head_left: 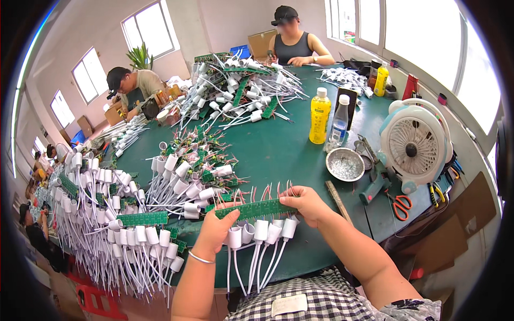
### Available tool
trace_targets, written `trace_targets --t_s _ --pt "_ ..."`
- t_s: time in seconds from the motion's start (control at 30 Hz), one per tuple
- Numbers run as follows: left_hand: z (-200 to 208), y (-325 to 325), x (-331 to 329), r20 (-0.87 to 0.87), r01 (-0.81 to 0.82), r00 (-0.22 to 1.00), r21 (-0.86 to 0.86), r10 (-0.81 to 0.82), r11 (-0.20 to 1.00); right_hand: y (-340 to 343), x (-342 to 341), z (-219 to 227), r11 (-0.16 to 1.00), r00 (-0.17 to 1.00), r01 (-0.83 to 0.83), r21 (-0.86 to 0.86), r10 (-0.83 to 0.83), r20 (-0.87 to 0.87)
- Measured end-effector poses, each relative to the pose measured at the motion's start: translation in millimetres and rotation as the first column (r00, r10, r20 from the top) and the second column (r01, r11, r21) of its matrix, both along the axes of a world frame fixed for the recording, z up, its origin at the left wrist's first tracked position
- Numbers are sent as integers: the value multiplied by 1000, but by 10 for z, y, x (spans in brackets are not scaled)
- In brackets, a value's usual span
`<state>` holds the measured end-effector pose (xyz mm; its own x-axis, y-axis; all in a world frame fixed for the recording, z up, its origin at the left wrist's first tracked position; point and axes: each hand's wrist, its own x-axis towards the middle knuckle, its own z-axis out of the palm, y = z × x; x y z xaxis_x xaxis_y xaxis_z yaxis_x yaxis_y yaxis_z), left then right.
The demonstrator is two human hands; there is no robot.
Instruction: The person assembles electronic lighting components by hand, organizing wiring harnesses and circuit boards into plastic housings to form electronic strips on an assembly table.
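Note:
A long green circuit board strip [254, 209] is stretched between my two hands, just above the near edge of the table. My left hand [218, 224] pinches its left end, thumb on the front face. At the other end, my right hand [303, 202] grips the strip between thumb and fingers. Several white cylindrical lamp holders [261, 230] hang below the strip, their white cables dropping toward my lap. Thin red and white wires stick up from its upper edge. Close by my left hand lies a heap of similar white holders with wired boards [184, 179].
More cabled holders [123, 235] hang over the table's left edge; another pile [241, 88] sits farther back. At right are a metal bowl [345, 164], soldering iron [375, 187], orange scissors [400, 207], bottles [319, 116] and a fan [412, 147]. Co-workers [294, 45] sit across and left.

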<state>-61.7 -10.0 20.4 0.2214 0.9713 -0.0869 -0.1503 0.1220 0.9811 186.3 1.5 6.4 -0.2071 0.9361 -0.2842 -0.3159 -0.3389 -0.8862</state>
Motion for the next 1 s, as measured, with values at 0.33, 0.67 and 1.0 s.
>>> trace_targets --t_s 0.33,0.67,1.0 --pt "-238 -80 378 -441 -220 813 371 380 902 85 -115 -198 963 926 211 169 -252 281" --pt "32 -136 13 112 -219 973 168 202 961 -116 -189 138 718 335 -110 687 -624 706" --pt "269 -247 91 165 21 985 134 -43 991 -138 -581 416 754 846 -483 446 269 461"
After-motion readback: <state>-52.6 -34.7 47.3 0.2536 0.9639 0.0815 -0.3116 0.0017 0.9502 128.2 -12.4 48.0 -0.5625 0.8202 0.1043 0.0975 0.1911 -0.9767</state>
